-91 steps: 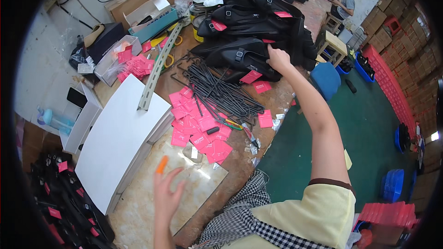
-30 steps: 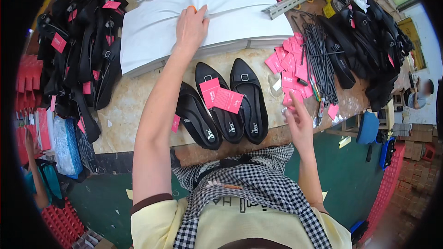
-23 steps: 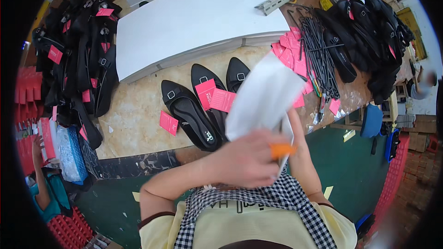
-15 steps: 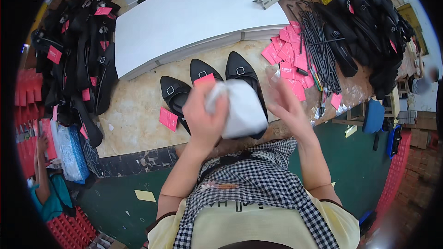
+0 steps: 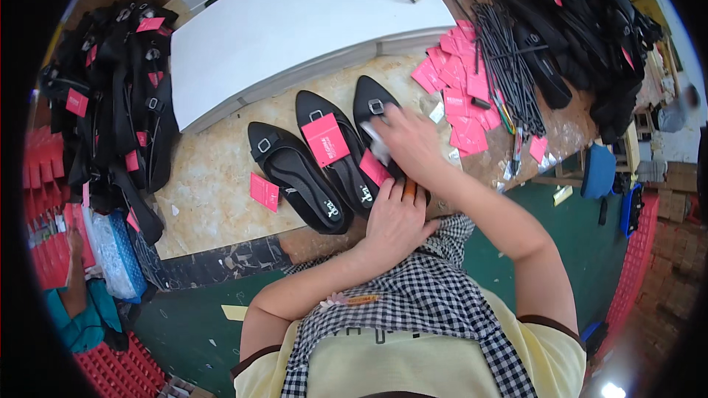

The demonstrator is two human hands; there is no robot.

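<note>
Three black pointed flat shoes with square buckles lie side by side on the table: a left shoe (image 5: 293, 169), a middle shoe (image 5: 335, 135) and a right shoe (image 5: 363, 93). My right hand (image 5: 408, 141) is closed on crumpled white paper (image 5: 377, 144) at the opening of the right shoe. At that shoe's heel my left hand (image 5: 396, 222) is closed, fingers bent over the edge. Something orange-brown shows by its fingertips; I cannot make out what. Pink tags lie on or beside the shoes, one tag (image 5: 324, 140) across the middle shoe. The right shoe's heel is mostly covered by my hands.
Behind the shoes stands a long white box (image 5: 295, 26). Black shoes hang in a bundle (image 5: 136, 103) at left, with more piled (image 5: 582, 37) at far right. Loose pink tags (image 5: 461, 103) and thin black rods (image 5: 509, 59) cover the right side. Another person's arm (image 5: 76, 273) shows at far left.
The white paper went from my left hand to my right, crumpled smaller, and moved down to the right shoe. My left hand moved right and nearer, onto that shoe's heel.
</note>
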